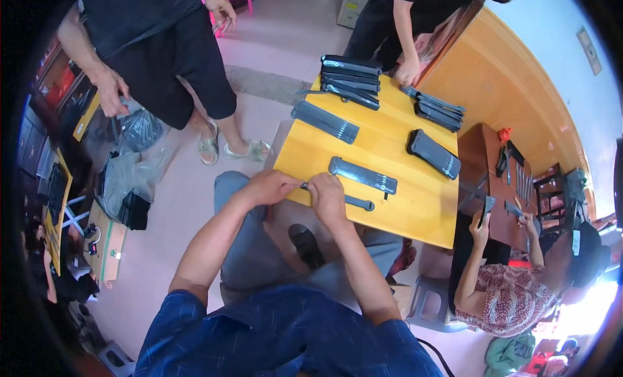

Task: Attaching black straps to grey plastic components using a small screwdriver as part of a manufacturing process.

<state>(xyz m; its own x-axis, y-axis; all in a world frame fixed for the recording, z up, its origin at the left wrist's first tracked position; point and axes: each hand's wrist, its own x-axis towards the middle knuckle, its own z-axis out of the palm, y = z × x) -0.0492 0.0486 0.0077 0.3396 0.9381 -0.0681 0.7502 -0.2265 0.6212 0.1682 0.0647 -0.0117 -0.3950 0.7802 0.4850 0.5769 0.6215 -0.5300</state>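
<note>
Table (415, 214): yellow wood top. Flat strip (359, 201) at near edge between both hands: dark grey. Long flat case (363, 175) mid-table: dark grey with pale marks. Stacks (351, 73) at far edge: black. Pack (433, 153) near right edge: black. Own shirt (285, 335): dark blue, fine speckle. Trousers (240, 247): grey-blue. Seated person's top (509, 299), right: red-and-white print. Floor (169, 208): pale pink.
</note>
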